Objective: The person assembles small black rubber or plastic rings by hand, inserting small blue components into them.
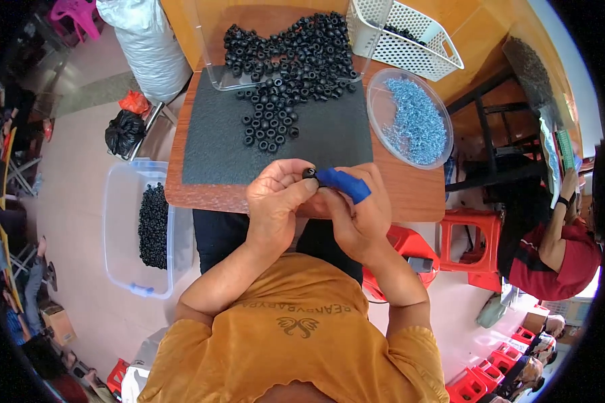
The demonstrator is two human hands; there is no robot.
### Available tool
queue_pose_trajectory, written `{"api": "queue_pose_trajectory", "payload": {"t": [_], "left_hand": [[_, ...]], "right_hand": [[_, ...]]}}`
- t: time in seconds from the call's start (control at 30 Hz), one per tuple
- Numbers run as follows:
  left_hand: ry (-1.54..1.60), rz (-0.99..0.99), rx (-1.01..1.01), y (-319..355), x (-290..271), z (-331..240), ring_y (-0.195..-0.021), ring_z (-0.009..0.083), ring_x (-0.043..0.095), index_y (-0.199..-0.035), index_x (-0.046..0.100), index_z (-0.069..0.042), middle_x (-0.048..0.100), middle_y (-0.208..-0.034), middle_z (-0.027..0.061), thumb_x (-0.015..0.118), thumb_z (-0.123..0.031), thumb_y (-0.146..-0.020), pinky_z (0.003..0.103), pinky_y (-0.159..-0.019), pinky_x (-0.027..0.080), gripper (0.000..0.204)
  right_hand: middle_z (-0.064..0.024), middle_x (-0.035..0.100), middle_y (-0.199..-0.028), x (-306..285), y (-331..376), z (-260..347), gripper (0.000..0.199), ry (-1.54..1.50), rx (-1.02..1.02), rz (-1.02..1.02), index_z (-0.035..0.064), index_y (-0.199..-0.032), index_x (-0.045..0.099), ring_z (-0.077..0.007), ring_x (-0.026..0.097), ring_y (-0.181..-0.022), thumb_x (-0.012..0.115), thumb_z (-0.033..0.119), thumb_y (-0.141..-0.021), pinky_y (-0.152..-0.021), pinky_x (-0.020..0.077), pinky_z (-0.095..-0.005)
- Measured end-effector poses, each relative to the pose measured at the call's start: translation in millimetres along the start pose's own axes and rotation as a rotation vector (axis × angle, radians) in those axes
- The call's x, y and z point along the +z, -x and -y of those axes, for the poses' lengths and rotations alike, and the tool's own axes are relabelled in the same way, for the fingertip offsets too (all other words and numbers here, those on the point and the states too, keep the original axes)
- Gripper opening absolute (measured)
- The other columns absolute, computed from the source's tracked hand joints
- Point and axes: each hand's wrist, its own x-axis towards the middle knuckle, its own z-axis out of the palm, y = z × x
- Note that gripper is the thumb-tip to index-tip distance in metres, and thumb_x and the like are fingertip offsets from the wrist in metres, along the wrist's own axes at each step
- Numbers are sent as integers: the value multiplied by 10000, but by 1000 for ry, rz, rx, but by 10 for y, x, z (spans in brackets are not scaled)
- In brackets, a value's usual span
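- The left hand (275, 198) pinches a small black rubber ring (309, 173) between thumb and fingertips, held just above the near table edge — close to the eyes for fine work.
- The right hand (359, 208), its forefinger wrapped in blue tape (343, 183), presses against the ring; whether it grips anything itself I cannot tell.
- More rings (286, 67) spill from a clear tray onto a dark mat (215, 144), which probably stops them rolling.
- A clear dish of small silvery-blue metal parts (413, 121) sits within right-hand reach.
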Motion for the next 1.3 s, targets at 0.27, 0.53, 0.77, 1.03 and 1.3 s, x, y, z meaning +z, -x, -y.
{"api": "queue_pose_trajectory", "payload": {"t": [0.27, 0.53, 0.77, 1.03, 1.3], "left_hand": [[-77, 158, 95, 211, -14, 14, -705, 160, 619, -1060, 533, 55, 633, -869, 118, 609, -37, -832, 263, -615, 519, 258], [-294, 190, 200, 376, 51, -11, -730, 124, 594, -1079, 547, 62, 620, -899, 93, 569, -25, -864, 242, -634, 511, 233], [-339, 195, 169, 406, 6, -44, -739, 106, 589, -1075, 561, 50, 616, -877, 72, 573, -44, -868, 225, -641, 503, 228], [-368, 167, 163, 409, -94, -77, -745, 87, 577, -1062, 567, 27, 609, -873, 46, 577, -76, -876, 200, -636, 479, 213], [-335, 137, 156, 388, -161, -99, -735, 76, 563, -1068, 562, 20, 603, -864, 33, 583, -83, -873, 195, -628, 468, 222]], "right_hand": [[-77, 588, -792, -181, 48, 188, 160, -458, 345, -75, -16, -904, 587, -124, 579, -647, 632, -62, -758, -557, 476, -256], [-125, 617, -795, -289, 37, 339, 158, -953, 633, -1, -47, -953, 549, -162, 620, -665, 584, -84, -803, -613, 537, -284], [-129, 622, -777, -292, -9, 384, 153, -897, 707, 47, -52, -943, 551, -172, 627, -650, 586, -87, -798, -613, 545, -283], [-47, 515, -796, -208, -61, 328, 160, -386, 377, 214, -37, -854, 586, -133, 621, -687, 631, -109, -719, -588, 532, -243], [-76, 517, -710, -105, -129, 341, 165, -229, 364, 222, -15, -827, 603, -173, 566, -634, 667, -53, -680, -542, 464, -282]]}}
